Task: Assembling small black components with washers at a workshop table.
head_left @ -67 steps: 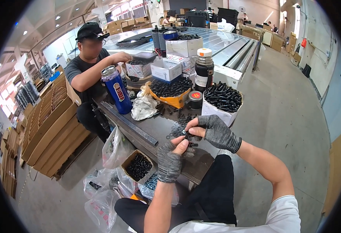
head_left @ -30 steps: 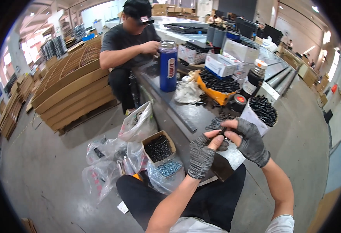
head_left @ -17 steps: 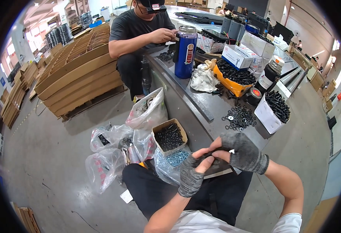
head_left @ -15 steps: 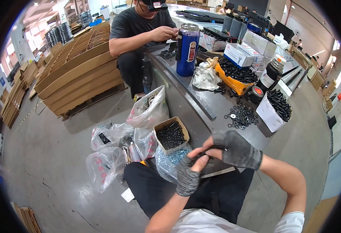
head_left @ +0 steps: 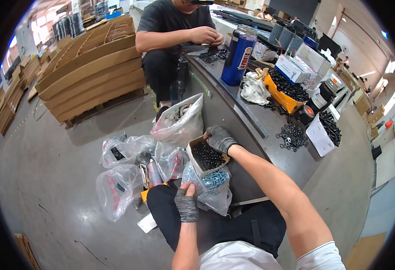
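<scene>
My right hand point(head_left: 220, 138), in a dark grey fingerless glove, reaches to the far right corner of a cardboard box point(head_left: 192, 158) filled with small black fasteners point(head_left: 206, 155). Its fingers curl down at the rim, and whatever lies between them is hidden. Above my left thigh, my left hand point(head_left: 186, 204) is closed, thumb on top, in a matching glove; I cannot make out what it holds. Beside it, under the box's near edge, lies a clear plastic bag point(head_left: 220, 193) of silvery-blue screws point(head_left: 214, 179).
Clear bags point(head_left: 116, 184), a spray can point(head_left: 154, 173) and a white sack point(head_left: 179, 126) cover the floor at left. On the metal bench stand a blue flask point(head_left: 239, 56), an orange bag of black bolts point(head_left: 287, 92), washers point(head_left: 293, 135) and a white bolt box point(head_left: 320, 136). A co-worker point(head_left: 175, 31) sits opposite.
My hands, together over my lap before, have parted. The right has moved forward and left to the fastener box; the left has drawn back left. The view has shifted slightly.
</scene>
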Demonstrator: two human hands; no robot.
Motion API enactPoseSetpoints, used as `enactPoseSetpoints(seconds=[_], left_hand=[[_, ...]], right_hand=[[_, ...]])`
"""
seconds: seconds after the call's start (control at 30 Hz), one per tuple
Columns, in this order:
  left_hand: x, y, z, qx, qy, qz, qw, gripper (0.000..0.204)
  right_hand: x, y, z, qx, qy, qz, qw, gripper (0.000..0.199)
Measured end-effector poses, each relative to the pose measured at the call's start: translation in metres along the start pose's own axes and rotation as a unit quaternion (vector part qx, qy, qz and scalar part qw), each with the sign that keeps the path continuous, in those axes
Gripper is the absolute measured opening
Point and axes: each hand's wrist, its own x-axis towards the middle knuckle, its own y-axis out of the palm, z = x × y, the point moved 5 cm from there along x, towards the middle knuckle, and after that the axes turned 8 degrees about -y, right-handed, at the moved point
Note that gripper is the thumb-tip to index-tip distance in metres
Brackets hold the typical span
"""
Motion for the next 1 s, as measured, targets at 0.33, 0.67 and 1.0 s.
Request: enactPoseSetpoints(seconds=[0.33,0.67,1.0], left_hand=[[0.006,0.007,0.003,0.030,-0.036,0.029,0.998,0.023],[0.002,0.007,0.002,0.054,-0.040,0.043,0.997,0.026],[-0.001,0.006,-0.004,0.075,-0.024,0.038,0.996,0.023]], right_hand=[[-0.011,0.026,-0.022,0.072,0.074,-0.045,0.994,0.014],[-0.020,0.032,-0.023,0.044,0.093,-0.132,0.986,0.012],[-0.020,0.036,-0.020,0.029,0.056,-0.177,0.982,0.009]])
